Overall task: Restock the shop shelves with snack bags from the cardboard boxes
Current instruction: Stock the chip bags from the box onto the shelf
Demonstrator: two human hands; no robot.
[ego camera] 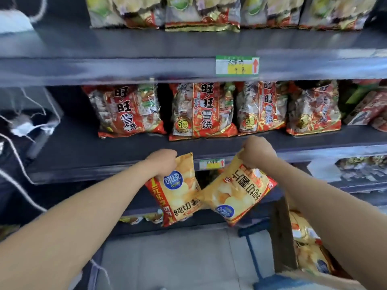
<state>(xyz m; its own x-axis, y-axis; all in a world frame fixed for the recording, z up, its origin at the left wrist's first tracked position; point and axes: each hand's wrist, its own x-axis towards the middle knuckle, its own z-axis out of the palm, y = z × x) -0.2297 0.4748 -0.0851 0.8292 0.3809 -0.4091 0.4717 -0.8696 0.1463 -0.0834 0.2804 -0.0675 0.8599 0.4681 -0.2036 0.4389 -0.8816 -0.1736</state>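
My left hand [162, 163] grips the top edge of a yellow chip bag [178, 191] that hangs upright in front of the middle shelf edge. My right hand [258, 151] holds a second yellow chip bag [236, 191] by one end, upside down and tilted, its lower corner overlapping the first bag. Both bags hang just below the dark middle shelf [83, 155]. A cardboard box [284, 237] at the lower right holds more yellow chip bags [307, 243].
Red rice-cracker bags [201, 109] stand in a row at the back of the middle shelf, with bare shelf in front of them. More bags [201, 13] fill the top shelf. Price tags [237, 64] are on the shelf edges. Grey floor tiles [167, 258] lie below.
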